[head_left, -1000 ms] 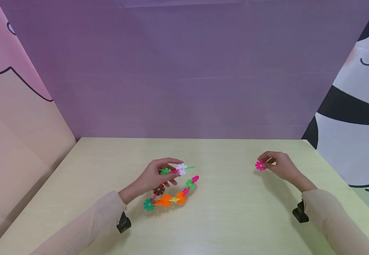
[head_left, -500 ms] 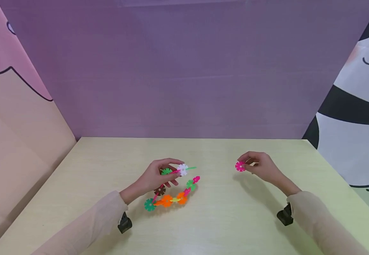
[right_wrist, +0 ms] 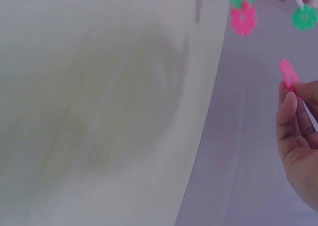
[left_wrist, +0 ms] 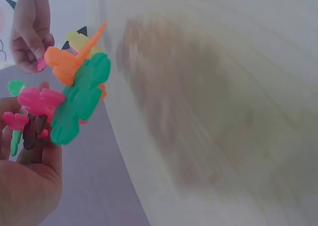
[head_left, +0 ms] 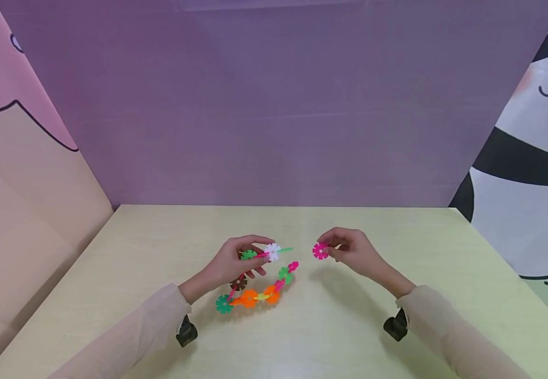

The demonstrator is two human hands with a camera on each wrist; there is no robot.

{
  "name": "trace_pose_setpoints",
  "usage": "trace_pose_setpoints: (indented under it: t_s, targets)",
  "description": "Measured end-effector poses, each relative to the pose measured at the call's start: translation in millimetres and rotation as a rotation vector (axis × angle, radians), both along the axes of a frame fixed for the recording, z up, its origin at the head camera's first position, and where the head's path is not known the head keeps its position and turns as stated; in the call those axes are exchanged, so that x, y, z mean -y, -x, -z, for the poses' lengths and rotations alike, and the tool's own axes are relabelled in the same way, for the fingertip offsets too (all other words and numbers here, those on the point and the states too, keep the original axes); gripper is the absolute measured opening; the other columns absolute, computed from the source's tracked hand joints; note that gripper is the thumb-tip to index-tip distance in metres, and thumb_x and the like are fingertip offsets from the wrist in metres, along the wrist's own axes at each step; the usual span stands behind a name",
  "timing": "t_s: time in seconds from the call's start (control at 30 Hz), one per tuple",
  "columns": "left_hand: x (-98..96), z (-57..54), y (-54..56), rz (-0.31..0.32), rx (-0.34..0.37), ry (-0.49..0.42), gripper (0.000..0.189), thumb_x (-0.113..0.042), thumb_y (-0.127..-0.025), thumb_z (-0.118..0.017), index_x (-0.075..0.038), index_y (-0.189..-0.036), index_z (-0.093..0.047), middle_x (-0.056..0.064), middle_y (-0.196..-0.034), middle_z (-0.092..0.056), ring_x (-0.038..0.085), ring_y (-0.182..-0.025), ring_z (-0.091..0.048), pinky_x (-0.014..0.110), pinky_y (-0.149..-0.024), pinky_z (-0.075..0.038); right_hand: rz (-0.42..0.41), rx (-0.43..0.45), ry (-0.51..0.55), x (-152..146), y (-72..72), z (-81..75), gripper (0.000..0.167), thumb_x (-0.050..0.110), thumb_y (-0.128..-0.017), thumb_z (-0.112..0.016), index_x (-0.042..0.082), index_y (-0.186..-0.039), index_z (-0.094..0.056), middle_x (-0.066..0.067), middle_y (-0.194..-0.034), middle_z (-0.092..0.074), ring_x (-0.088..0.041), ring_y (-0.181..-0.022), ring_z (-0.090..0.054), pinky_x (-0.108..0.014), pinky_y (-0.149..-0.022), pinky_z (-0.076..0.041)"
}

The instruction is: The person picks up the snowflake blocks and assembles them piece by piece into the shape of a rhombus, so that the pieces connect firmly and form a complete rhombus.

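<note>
My left hand [head_left: 230, 261] pinches a curved chain of interlocking plastic snowflake discs near its white disc [head_left: 272, 252]. A light green disc [head_left: 287, 249], seen edge-on, forms the tip past the white one. The rest of the chain hangs below the fingers through brown, teal, orange [head_left: 249, 298], yellow, pink and green pieces. In the left wrist view a teal disc [left_wrist: 82, 102] faces the camera. To the right, my right hand [head_left: 355, 254] holds a loose pink snowflake disc [head_left: 320, 251] between thumb and fingertips. A short gap separates this disc from the chain's light green tip.
Both hands are over a pale wooden table [head_left: 312, 337]. A purple cloth backdrop [head_left: 274, 116] rises behind its far edge. Cartoon-printed panels stand at the left [head_left: 28, 173] and right [head_left: 525, 142]. Each wrist wears a small black camera.
My right hand has moved left across the table with the pink snowflake disc, closing much of the distance to the chain. The left hand and chain have shifted only very slightly right.
</note>
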State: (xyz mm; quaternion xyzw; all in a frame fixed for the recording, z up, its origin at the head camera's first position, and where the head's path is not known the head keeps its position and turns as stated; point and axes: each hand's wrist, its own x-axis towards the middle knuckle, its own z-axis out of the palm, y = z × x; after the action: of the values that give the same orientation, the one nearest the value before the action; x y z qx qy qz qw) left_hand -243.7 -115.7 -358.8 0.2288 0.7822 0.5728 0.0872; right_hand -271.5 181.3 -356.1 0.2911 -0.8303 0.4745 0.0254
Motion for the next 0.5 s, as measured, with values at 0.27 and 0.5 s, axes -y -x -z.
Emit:
trace_pose_setpoints:
  t_s: [0.27, 0.5]
  targets:
    - [-1.9, 0.5, -1.1, -0.013, 0.005, 0.011, 0.037, -0.015, -0.085, -0.065, -0.025, -0.119, -0.059, 0.011, -0.1, -0.066, 0.04, -0.078, -0.066, 0.052, -0.065, -0.053, -0.036, 0.048, 0.044, 22, -6.9, -6.9, 0.017, -0.002, -0.084, -0.059, 0.001, -0.1, -0.063, -0.015, -0.091, -0.066, -0.011, -0.071, -0.061, -0.026, -0.058, -0.052]
    - [-1.9, 1.3, -0.4, -0.009, 0.001, 0.013, 0.037, -0.014, -0.085, -0.064, -0.023, -0.12, -0.059, 0.012, -0.099, -0.067, 0.039, -0.077, -0.067, 0.051, -0.065, -0.053, -0.043, 0.082, 0.071, 34, -8.3, -9.3, 0.017, 0.001, -0.084, -0.061, 0.001, -0.101, -0.063, -0.017, -0.094, -0.065, -0.013, -0.073, -0.062, -0.024, -0.059, -0.051]
